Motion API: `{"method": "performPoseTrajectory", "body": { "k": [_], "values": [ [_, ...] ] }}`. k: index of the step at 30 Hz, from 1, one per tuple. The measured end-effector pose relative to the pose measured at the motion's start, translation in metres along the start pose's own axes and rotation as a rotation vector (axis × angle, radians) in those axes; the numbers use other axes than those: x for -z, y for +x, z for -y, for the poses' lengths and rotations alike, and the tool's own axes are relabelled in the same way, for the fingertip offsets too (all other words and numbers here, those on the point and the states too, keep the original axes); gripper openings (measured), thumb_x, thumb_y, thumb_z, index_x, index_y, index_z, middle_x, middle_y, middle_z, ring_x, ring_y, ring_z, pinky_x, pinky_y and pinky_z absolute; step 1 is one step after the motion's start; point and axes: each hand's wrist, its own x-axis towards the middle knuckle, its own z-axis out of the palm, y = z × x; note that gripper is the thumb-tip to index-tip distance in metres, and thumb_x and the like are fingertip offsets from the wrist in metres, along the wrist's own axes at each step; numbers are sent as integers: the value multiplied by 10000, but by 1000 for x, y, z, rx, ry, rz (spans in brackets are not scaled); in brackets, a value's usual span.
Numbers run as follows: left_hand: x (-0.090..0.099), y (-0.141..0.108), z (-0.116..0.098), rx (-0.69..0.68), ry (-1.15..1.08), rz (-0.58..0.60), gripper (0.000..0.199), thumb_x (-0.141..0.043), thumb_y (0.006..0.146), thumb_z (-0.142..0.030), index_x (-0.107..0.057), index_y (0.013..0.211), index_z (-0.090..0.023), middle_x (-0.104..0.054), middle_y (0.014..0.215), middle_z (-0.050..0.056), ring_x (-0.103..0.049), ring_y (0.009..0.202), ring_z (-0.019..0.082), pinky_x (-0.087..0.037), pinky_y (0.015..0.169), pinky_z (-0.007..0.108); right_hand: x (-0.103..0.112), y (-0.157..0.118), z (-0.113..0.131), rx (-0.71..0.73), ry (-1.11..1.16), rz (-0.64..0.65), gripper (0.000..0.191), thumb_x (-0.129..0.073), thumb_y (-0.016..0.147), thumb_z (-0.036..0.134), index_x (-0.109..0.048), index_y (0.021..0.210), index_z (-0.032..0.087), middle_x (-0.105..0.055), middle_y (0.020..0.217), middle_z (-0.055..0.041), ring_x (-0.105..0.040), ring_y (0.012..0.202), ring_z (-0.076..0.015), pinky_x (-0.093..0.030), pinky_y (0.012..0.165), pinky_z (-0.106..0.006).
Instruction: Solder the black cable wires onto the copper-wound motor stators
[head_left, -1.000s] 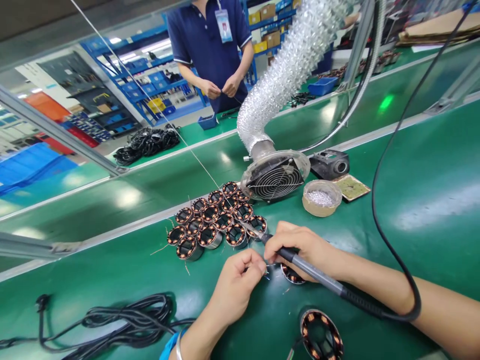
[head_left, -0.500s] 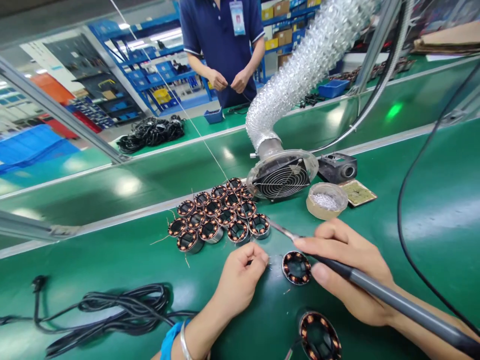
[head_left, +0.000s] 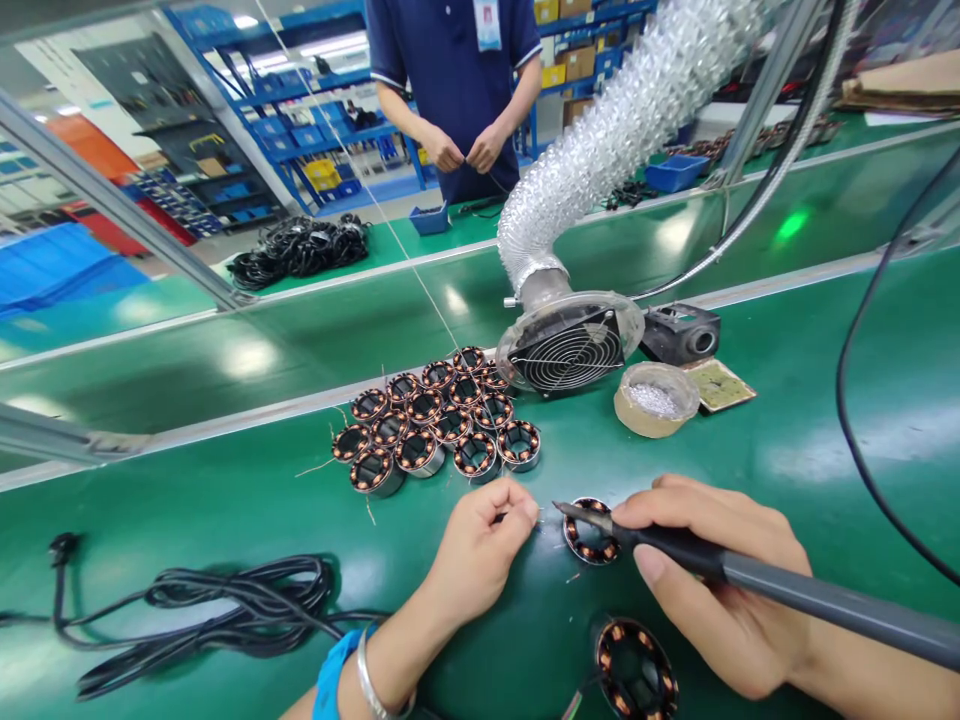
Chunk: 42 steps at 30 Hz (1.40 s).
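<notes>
My right hand (head_left: 720, 580) is closed round a soldering iron (head_left: 817, 595) with a dark grey handle. The iron's tip points left, passing over a small ring-shaped motor stator (head_left: 591, 548) with copper windings. Left of that stator, my left hand (head_left: 484, 550) is closed in a pinch, and fine pale wire ends stick out at its fingertips; the rest of what it holds is hidden. A second stator (head_left: 637, 668) lies nearer to me, with thin coloured wires beside it. Behind my left hand stands a cluster of several stators (head_left: 424, 410), some with loose wire ends.
A fume extractor (head_left: 570, 345) with a silver duct hangs behind. Right of it are a round tub of metal shavings (head_left: 655, 400), a square sponge (head_left: 720, 385) and a black holder (head_left: 681, 333). Coiled black cable (head_left: 225, 605) lies left. Across the bench stands a person (head_left: 457, 100).
My right hand has drawn the iron's tip down from near the stator cluster to beside my left fingertips. My left hand stays almost in place. The view has shifted slightly.
</notes>
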Motion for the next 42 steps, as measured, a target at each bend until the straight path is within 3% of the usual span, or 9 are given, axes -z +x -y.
{"method": "performPoseTrajectory", "body": {
  "k": [35, 42],
  "values": [
    [-2, -2, -4, -3, 19, 23, 276, -507, 844, -392, -514, 680, -170, -399, 596, -41, -340, 576, 118, -264, 548, 236, -5, -1, 3, 45, -12, 8, 206, -508, 794, 123, -618, 945, 207, -550, 606, 10, -490, 465, -120, -387, 459, -267],
    [-3, -1, -4, -6, 17, 40, 289, -505, 846, -406, -507, 679, -171, -385, 586, -46, -328, 563, 114, -256, 535, 232, -7, 1, 10, 168, -64, 37, 264, -492, 760, 67, -621, 961, 181, -541, 588, -3, -468, 467, -133, -351, 461, -273]
  ]
}}
